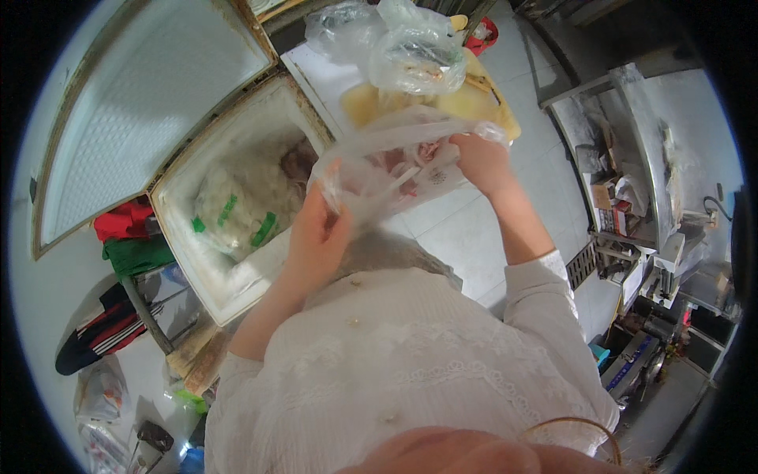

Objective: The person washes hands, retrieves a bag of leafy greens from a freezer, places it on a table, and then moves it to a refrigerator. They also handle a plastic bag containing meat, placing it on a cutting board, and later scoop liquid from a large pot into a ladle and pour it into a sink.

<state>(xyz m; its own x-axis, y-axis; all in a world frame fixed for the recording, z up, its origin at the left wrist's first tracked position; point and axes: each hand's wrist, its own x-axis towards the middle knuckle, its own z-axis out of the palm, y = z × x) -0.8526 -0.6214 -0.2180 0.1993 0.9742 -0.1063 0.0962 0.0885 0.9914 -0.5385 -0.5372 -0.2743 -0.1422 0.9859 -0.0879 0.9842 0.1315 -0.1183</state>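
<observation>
A translucent plastic bag (pixel 385 183) is stretched between my hands, with its mouth spread wide. Pinkish pieces, perhaps raw meat, show inside it. My left hand (pixel 320 237) grips the bag's near left edge, thumb and fingers pinching the film. On the far right side, my right hand (pixel 482 163) is closed on the rim. Left of the bag stands a chest freezer (pixel 222 305) with frosted inner walls. Inside lies a big, pale, bagged bundle (pixel 243 201) with green strips, and a dark reddish item (pixel 299 160) partly hidden by the bag.
The freezer's lid (pixel 148 106) is raised at the left. Beyond my hands, clear plastic bags (pixel 417 59) lie on a white surface beside a yellowish board (pixel 503 118). A metal shelf unit (pixel 642 172) holding boxes stands right. Folded clothes (pixel 112 320) hang at lower left.
</observation>
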